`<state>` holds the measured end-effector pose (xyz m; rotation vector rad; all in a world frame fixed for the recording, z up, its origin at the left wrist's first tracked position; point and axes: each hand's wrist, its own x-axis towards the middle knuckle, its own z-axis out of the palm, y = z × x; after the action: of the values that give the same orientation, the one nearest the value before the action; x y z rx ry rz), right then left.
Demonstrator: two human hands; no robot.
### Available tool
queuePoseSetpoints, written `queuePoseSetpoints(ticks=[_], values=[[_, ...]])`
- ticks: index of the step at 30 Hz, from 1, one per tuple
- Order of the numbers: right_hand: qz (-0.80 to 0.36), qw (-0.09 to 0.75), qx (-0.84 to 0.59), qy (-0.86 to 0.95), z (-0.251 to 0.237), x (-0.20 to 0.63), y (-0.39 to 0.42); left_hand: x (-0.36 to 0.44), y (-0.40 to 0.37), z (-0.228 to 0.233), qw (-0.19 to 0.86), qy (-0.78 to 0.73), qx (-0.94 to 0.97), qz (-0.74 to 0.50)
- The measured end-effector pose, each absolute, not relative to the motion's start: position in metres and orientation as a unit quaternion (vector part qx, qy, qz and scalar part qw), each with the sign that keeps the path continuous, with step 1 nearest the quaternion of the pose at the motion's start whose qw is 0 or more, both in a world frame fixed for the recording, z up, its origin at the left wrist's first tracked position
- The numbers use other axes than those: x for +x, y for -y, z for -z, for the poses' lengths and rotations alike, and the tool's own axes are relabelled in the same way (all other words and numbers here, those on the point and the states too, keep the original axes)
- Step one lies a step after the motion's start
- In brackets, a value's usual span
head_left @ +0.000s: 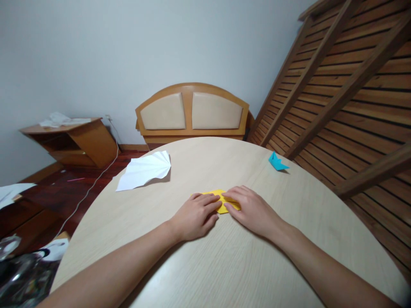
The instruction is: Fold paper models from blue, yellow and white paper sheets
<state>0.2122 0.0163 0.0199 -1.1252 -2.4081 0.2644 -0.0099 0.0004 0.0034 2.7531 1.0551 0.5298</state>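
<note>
A piece of yellow folded paper (221, 207) lies flat on the round table, with a crease or slit running across its middle. My left hand (197, 215) rests over its left part, fingers stretched out on top and thumb by the near edge. From the other side my right hand (252, 209) touches the right part, its fingers extended and the thumb apart from them. Both hands cover the paper's ends, so its full outline is hidden. Farther off to the right sits a small blue folded paper boat (278, 162).
A creased white sheet of paper (146, 170) lies at the table's left edge. Beyond the pale wooden table (212, 261) stand a padded headboard (189, 107), a low cabinet (93, 143) with papers, and leaning wooden slats (346, 90). A white cable (86, 194) crosses the floor.
</note>
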Motion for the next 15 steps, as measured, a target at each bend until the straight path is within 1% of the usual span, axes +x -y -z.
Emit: queuePoseSetpoints(ticks=[4, 8, 15], values=[[-0.128, 0.203, -0.357, 0.903, -0.014, 0.211, -0.015, -0.010, 0.000, 0.001, 0.070, -0.390, 0.895, -0.204], [-0.136, 0.207, -0.345, 0.905, -0.011, 0.214, -0.019, -0.012, -0.003, 0.003, 0.077, -0.389, 0.890, -0.227], [-0.092, 0.193, -0.336, 0.917, -0.009, 0.212, -0.024, -0.015, -0.008, 0.003, 0.069, -0.390, 0.889, -0.231]])
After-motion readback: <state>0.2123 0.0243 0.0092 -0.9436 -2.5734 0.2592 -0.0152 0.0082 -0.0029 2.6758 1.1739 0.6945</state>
